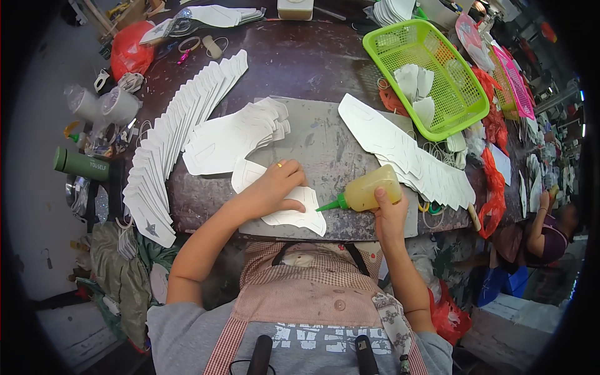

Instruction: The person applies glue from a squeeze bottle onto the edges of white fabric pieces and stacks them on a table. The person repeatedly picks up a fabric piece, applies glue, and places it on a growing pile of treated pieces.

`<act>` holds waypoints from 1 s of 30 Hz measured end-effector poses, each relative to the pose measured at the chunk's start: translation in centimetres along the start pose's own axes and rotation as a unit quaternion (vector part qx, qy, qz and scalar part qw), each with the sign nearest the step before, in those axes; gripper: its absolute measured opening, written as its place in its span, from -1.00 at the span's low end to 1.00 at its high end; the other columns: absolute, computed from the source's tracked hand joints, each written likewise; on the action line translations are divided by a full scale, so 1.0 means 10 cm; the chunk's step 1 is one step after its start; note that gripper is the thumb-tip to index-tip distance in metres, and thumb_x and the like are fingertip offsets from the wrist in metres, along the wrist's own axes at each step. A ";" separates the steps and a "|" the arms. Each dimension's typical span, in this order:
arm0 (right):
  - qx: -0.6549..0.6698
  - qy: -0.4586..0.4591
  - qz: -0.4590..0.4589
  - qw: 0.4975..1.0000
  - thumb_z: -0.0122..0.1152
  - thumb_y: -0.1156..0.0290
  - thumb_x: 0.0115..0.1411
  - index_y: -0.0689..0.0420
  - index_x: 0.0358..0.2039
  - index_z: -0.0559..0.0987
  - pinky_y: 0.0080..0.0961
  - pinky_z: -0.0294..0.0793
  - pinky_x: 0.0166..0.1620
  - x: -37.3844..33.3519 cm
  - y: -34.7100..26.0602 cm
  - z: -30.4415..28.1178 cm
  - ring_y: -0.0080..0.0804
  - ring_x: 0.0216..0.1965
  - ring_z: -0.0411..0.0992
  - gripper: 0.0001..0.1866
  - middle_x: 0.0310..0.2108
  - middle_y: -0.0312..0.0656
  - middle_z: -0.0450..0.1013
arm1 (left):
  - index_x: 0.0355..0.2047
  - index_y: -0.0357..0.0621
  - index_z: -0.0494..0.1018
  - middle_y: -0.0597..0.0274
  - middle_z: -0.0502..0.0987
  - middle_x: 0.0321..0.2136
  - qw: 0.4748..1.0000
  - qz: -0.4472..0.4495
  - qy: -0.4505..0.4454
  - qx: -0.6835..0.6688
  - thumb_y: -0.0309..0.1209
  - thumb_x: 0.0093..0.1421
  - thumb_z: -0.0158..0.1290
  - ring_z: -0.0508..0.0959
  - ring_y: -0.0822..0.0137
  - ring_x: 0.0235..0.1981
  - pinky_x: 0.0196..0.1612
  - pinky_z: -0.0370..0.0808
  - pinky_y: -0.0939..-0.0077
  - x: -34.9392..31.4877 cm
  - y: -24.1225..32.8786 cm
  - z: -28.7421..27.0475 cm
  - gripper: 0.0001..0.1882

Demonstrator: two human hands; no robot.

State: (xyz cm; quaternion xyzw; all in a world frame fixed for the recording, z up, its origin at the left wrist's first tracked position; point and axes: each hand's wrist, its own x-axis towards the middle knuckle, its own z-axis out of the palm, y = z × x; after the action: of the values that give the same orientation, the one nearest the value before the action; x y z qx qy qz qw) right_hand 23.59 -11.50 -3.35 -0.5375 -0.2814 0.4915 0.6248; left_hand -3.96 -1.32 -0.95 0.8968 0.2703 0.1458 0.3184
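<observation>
A white cut piece (305,215) with a pale drawn outline lies on the grey board in front of me. My left hand (275,190), wearing a ring, holds it down with curled fingers and the thumb. My right hand (390,215) is closed around a squeeze bottle (373,189) of yellowish liquid, tipped on its side. Its green nozzle points left, with the tip at the piece's right edge. Just beyond my left hand, a fanned stack of white pieces (219,144) rests partly on the board. More overlapping white pieces (415,159) spread out to the right.
A long fan of white pieces (178,128) curves along the table's left side. At the back right stands a green plastic basket (437,128) with a few white pieces. The grey board (312,134) lies on the dark table (300,56). A green bottle (81,164) is at far left.
</observation>
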 end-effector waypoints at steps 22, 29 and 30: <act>0.092 0.046 -0.006 0.995 0.33 0.30 0.23 0.32 0.01 0.42 -0.42 0.52 -0.06 -0.50 -0.10 -0.29 -0.39 -0.13 0.49 -0.53 -0.13 -0.15 0.47 | -0.16 -0.26 0.42 0.05 0.37 -0.10 0.988 -0.093 0.110 0.057 -0.26 -0.01 0.32 0.40 -0.01 -0.05 0.02 0.37 0.20 -0.22 0.24 0.18 -0.51; 0.013 0.037 -0.004 0.999 0.32 0.28 0.24 0.31 0.02 0.41 -0.45 0.51 -0.04 -0.48 -0.03 -0.28 -0.41 -0.12 0.48 -0.53 -0.13 -0.15 0.46 | -0.15 -0.26 0.42 0.04 0.36 -0.09 0.987 -0.090 0.111 0.074 -0.26 0.00 0.31 0.40 -0.03 -0.05 0.02 0.36 0.20 -0.23 0.25 0.19 -0.52; -0.010 0.032 0.006 0.999 0.31 0.27 0.24 0.31 0.03 0.41 -0.44 0.51 -0.03 -0.52 0.00 -0.34 -0.41 -0.11 0.48 -0.52 -0.12 -0.15 0.46 | -0.15 -0.26 0.41 0.03 0.36 -0.09 0.986 -0.092 0.112 0.078 -0.26 0.00 0.31 0.39 -0.03 -0.05 0.02 0.36 0.20 -0.24 0.27 0.19 -0.52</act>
State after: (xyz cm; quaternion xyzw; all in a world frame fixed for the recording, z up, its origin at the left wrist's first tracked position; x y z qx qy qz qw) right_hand 24.74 -17.59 -3.38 -0.5607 -0.2625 0.4753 0.6252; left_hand -4.03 -5.37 -0.84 0.8684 0.3960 0.1935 0.2274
